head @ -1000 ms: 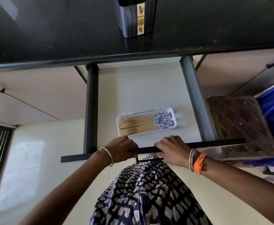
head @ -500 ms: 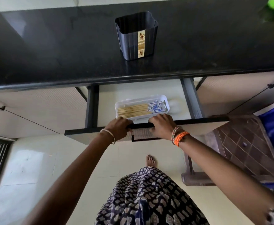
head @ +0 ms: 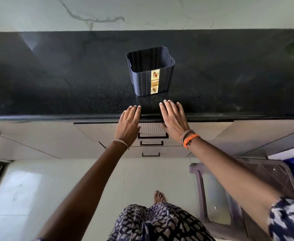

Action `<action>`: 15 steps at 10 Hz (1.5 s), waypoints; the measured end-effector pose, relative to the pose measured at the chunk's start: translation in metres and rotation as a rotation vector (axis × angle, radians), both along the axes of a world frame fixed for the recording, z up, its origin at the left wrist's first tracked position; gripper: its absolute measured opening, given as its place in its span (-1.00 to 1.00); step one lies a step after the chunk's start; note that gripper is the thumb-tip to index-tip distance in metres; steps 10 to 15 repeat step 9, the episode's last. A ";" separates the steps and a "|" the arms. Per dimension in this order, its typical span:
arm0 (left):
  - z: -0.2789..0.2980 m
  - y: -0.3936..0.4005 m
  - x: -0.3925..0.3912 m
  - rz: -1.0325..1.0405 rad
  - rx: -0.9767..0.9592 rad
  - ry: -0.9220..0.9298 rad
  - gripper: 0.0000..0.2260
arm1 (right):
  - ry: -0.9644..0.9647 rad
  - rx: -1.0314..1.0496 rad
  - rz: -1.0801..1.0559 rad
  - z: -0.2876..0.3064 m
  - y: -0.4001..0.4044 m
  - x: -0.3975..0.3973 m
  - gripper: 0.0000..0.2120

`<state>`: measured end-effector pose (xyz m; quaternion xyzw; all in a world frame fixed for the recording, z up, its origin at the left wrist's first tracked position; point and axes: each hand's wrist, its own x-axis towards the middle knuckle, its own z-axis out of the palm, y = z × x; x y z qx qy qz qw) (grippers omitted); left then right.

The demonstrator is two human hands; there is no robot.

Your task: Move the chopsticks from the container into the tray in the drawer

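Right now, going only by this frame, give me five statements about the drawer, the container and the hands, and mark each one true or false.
1. The top drawer is shut flush with the cabinet front. True.
2. The container holds a bundle of chopsticks. False: its visible inside is empty, and no chopsticks show anywhere.
3. The left hand grips the drawer handle. False: its fingers are straight, reaching over the countertop edge, holding nothing.
4. The right hand is open, with fingers extended. True.
5. The container lies tipped on its side. False: it stands upright on the countertop.
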<state>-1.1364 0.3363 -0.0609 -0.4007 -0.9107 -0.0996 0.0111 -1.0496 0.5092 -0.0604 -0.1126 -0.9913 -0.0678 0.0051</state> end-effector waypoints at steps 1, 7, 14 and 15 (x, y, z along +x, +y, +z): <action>-0.005 0.005 -0.008 0.006 -0.033 0.028 -0.38 | -0.044 0.074 -0.018 -0.006 0.007 -0.009 -0.19; 0.009 -0.013 0.050 0.054 0.205 -0.041 -0.51 | 0.116 -0.157 -0.032 -0.009 -0.028 0.042 -0.03; 0.095 0.001 0.022 0.067 0.361 0.180 -0.44 | 0.535 -0.105 -0.046 0.081 -0.047 0.004 -0.22; 0.095 0.001 0.022 0.067 0.361 0.180 -0.44 | 0.535 -0.105 -0.046 0.081 -0.047 0.004 -0.22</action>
